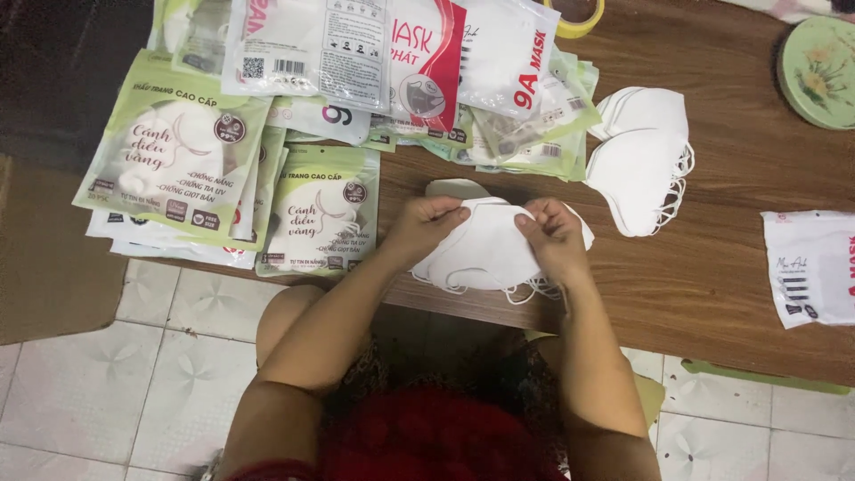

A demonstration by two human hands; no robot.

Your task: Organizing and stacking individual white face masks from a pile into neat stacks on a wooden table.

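Both hands work on one small stack of white folded cloth face masks at the near edge of the brown wooden table. Left hand is closed, its fingers pinching the top mask at its upper left corner. Right hand is closed too, gripping the same mask at its right side. Further away lies a second pile of white masks. On the left are green and white printed pouches.

green-white pouches left, red-white packets above, white packet right
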